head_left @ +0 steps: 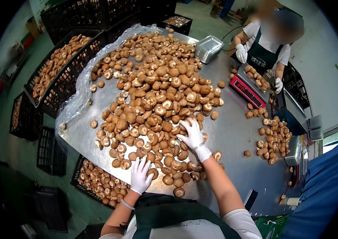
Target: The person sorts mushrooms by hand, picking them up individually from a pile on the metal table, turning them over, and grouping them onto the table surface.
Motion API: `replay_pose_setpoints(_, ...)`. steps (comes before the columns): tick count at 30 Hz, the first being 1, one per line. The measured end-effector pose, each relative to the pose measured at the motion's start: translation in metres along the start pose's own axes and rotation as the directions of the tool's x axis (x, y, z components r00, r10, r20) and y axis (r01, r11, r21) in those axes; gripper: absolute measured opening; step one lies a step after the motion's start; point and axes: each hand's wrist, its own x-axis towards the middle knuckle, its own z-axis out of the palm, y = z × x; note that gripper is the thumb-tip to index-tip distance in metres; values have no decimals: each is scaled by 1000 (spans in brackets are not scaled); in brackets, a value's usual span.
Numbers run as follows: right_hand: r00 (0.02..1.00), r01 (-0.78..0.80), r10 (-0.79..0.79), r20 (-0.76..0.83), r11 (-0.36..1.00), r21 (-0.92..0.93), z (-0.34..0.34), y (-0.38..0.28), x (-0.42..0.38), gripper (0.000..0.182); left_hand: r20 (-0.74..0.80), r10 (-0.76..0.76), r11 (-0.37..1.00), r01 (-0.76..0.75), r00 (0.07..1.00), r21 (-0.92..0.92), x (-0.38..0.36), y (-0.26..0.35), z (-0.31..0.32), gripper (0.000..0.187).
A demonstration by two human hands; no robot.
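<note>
A large heap of brown shiitake mushrooms covers much of the metal table. My left hand, in a white glove, is at the table's near edge with its fingers stretched out and apart. One mushroom lies against its thumb side. Farther up and to the right, my right hand, also gloved, reaches over the heap's right side. Its thumb and fingers are spread around mushrooms there, and the fingertips partly hide what they touch; I see no mushroom lifted.
Black crates of mushrooms stand to the left, and another crate sits below the near edge. Clear plastic trays are at the back. Across the table, a gloved co-worker stands by a red scale holding mushrooms.
</note>
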Motion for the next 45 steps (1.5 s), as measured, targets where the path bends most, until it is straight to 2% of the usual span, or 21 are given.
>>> replay_pose_setpoints(5,991,129,-126,50,990,-50,-13,-12,-67,54,-10,0,1000,0,1000,-7,2,2,-3,55)
replay_pose_setpoints(7,985,90,-102,142,992,87,-20,-26,-88,54,-17,11,1000,-11,1000,-2,2,2,-3,56)
replay_pose_setpoints(13,973,231,-231,-19,966,120,-31,-46,-117,48,-12,3,1000,-3,1000,7,1,5,-5,56)
replay_pose_setpoints(15,973,215,-230,39,948,235,-37,-42,-113,43,-12,3,1000,-2,1000,3,1,4,-4,55)
replay_pose_setpoints(17,981,170,-189,49,949,264,-46,-35,-92,38,-12,-1,1000,1,1000,1,1,3,-3,55)
replay_pose_setpoints(18,997,43,-66,37,897,439,-45,-26,-77,36,-14,1,1000,-1,1000,4,1,3,-3,55)
replay_pose_setpoints(21,968,-127,210,-137,880,458,-32,1,-23,30,-15,-2,1000,2,1000,12,1,4,-3,54)
replay_pose_setpoints(24,972,27,-27,-233,1000,-3,-7,14,17,38,-13,-9,1000,9,1000,15,1,3,-2,53)
replay_pose_setpoints(27,999,23,-10,46,955,-297,10,1,30,45,-5,-12,1000,12,1000,5,2,5,-3,50)
replay_pose_setpoints(29,997,4,25,80,937,-348,10,0,34,42,-6,-4,1000,4,1000,-6,0,6,-6,49)
replay_pose_setpoints(31,994,59,-72,-86,988,-143,5,8,34,31,-107,-6,998,-1,994,-64,0,9,-11,46)
replay_pose_setpoints(33,996,-29,17,-93,990,-140,-2,14,23,35,-160,23,998,-33,987,-60,3,14,-15,43)
replay_pose_setpoints(34,992,-99,109,-63,986,137,-12,11,15,37,-169,-19,972,-21,985,-233,8,20,-21,43)
replay_pose_setpoints(35,983,-165,182,-6,902,399,-25,1,9,39,-177,-68,917,-9,982,-399,14,26,-22,44)
replay_pose_setpoints(36,975,-219,177,132,850,478,-34,-14,-3,40,3,-255,671,180,967,-719,21,32,-17,50)
replay_pose_setpoints(37,951,-285,161,265,788,546,-44,-35,-17,41,64,-288,413,184,955,-892,35,42,-19,55)
replay_pose_setpoints(39,886,-322,-36,462,669,670,-56,-70,-41,37,428,-275,-258,362,861,-896,60,62,-42,59)
replay_pose_setpoints(40,950,-94,-103,295,808,582,-52,-69,-43,33,483,-115,-399,405,868,-823,64,51,-33,60)
replay_pose_setpoints(41,969,129,-206,138,895,428,-45,-62,-41,29,505,-71,-422,433,860,-797,68,48,-29,54)
replay_pose_setpoints(43,990,-78,115,-87,934,348,-14,-11,-26,34,511,-96,-401,437,854,-805,71,44,-22,51)
replay_pose_setpoints(45,957,-242,247,-156,969,47,-31,8,-13,34,526,-139,-447,421,839,-789,73,44,-21,48)
